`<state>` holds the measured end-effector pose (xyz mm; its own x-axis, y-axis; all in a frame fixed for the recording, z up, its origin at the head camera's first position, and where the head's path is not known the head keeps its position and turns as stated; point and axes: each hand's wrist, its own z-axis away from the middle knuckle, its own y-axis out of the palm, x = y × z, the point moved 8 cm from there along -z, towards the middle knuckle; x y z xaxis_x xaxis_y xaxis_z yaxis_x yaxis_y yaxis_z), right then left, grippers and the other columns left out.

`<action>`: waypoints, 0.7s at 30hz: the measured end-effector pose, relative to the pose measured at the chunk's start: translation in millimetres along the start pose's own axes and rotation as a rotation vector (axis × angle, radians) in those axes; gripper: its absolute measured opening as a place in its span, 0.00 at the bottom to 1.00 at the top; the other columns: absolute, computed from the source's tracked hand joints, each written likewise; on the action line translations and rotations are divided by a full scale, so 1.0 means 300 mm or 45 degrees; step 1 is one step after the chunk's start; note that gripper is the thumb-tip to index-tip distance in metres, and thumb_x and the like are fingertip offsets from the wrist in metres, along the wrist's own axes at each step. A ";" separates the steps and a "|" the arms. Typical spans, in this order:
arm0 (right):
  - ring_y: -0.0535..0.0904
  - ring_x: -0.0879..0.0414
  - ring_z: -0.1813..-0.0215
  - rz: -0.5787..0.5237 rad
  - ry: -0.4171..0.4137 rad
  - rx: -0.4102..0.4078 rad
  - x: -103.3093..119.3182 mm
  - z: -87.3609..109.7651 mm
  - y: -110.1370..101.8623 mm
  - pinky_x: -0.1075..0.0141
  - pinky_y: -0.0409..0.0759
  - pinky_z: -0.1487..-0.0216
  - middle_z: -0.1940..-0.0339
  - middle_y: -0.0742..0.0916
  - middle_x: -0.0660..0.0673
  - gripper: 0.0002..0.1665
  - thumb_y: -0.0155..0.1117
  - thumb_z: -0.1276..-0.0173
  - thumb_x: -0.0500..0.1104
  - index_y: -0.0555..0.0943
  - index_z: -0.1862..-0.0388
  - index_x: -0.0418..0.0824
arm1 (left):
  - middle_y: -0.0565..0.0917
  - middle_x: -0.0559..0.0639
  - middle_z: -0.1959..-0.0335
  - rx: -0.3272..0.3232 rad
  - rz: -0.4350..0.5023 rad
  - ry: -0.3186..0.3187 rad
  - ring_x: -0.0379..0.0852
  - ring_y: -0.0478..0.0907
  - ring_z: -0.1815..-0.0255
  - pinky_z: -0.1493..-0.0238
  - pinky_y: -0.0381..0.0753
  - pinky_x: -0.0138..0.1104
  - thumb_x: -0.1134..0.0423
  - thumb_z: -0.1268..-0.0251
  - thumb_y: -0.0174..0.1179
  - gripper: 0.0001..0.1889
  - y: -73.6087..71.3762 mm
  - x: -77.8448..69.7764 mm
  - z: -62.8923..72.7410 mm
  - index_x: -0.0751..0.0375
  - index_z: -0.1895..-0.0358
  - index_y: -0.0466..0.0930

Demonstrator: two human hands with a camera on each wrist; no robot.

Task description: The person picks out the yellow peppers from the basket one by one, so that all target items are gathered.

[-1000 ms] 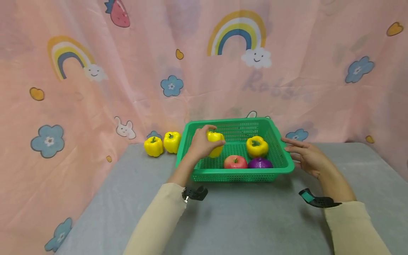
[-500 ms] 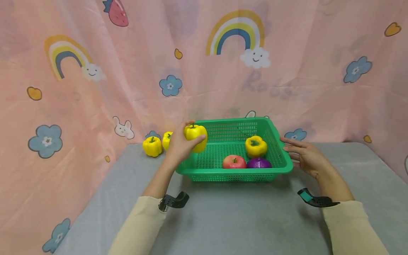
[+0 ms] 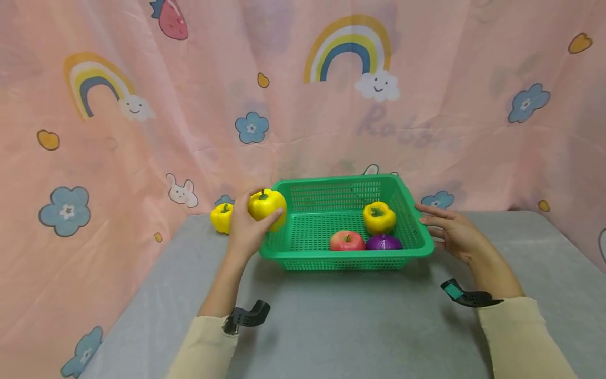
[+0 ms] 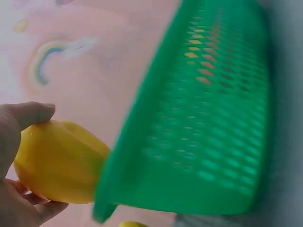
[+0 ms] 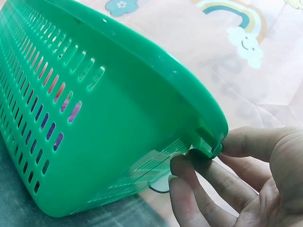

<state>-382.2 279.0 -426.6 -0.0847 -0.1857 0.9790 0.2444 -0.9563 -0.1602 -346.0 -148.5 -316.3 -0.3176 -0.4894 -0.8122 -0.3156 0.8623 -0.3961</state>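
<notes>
My left hand [image 3: 246, 231] grips a yellow bell pepper [image 3: 269, 206] at the left rim of the green basket [image 3: 341, 254]. In the left wrist view, thumb and fingers wrap the pepper [image 4: 59, 161], and the basket's rim overlaps its edge. At the other end, my right hand [image 3: 454, 231] holds the basket's right rim; the right wrist view has its fingertips [image 5: 182, 165] curled at the rim's underside. Inside the basket lie another yellow bell pepper [image 3: 379, 218], a red apple [image 3: 347, 240] and a purple round vegetable [image 3: 384, 242], the last two partly hidden by the front wall.
A yellow bell pepper [image 3: 221, 217] stands on the grey table [image 3: 350, 321] left of the basket, partly behind my left hand. A pink curtain [image 3: 293, 152] with printed pictures hangs right behind the basket.
My left hand has carried the bell pepper leftward from over the basket's inside to its left rim, now covering one of the two peppers on the table. The right hand stays at the rim.
</notes>
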 end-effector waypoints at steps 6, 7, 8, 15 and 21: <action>0.83 0.74 0.51 0.002 -0.006 0.000 -0.004 -0.004 0.012 0.68 0.86 0.50 0.39 0.73 0.64 0.42 0.56 0.22 0.56 0.54 0.17 0.46 | 0.75 0.55 0.35 -0.124 0.127 -0.084 0.55 0.74 0.40 0.39 0.81 0.49 0.60 0.39 0.72 0.32 -0.090 0.063 -0.004 0.58 0.32 0.72; 0.83 0.74 0.51 -0.001 -0.007 0.001 -0.003 -0.005 0.014 0.68 0.86 0.50 0.40 0.74 0.65 0.42 0.56 0.22 0.56 0.54 0.17 0.45 | 0.75 0.55 0.34 -0.136 0.121 -0.084 0.55 0.74 0.39 0.39 0.81 0.49 0.60 0.39 0.72 0.32 -0.102 0.069 -0.005 0.59 0.32 0.72; 0.83 0.73 0.51 -0.007 -0.007 0.001 -0.001 -0.006 0.016 0.67 0.86 0.50 0.42 0.75 0.67 0.42 0.56 0.22 0.55 0.54 0.17 0.45 | 0.75 0.56 0.34 -0.147 0.117 -0.078 0.55 0.74 0.38 0.38 0.80 0.49 0.60 0.39 0.72 0.32 -0.112 0.072 -0.007 0.59 0.32 0.72; 0.84 0.72 0.52 -0.007 -0.024 0.020 0.014 -0.007 0.017 0.67 0.86 0.51 0.50 0.79 0.74 0.42 0.55 0.22 0.54 0.53 0.17 0.44 | 0.73 0.56 0.31 -0.199 0.061 -0.045 0.55 0.71 0.33 0.30 0.76 0.51 0.61 0.38 0.70 0.30 -0.159 0.066 -0.008 0.60 0.33 0.72; 0.84 0.73 0.51 0.000 -0.012 0.021 0.005 0.002 0.001 0.67 0.86 0.50 0.47 0.76 0.73 0.41 0.54 0.21 0.55 0.52 0.16 0.46 | 0.74 0.56 0.32 -0.215 0.005 -0.045 0.55 0.72 0.34 0.30 0.76 0.51 0.60 0.37 0.69 0.30 -0.163 0.067 -0.018 0.60 0.33 0.72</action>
<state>-381.8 278.6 -425.1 -0.0760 -0.1835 0.9801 0.2600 -0.9526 -0.1582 -341.8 -201.3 -311.0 -0.2884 -0.4786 -0.8293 -0.4610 0.8285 -0.3178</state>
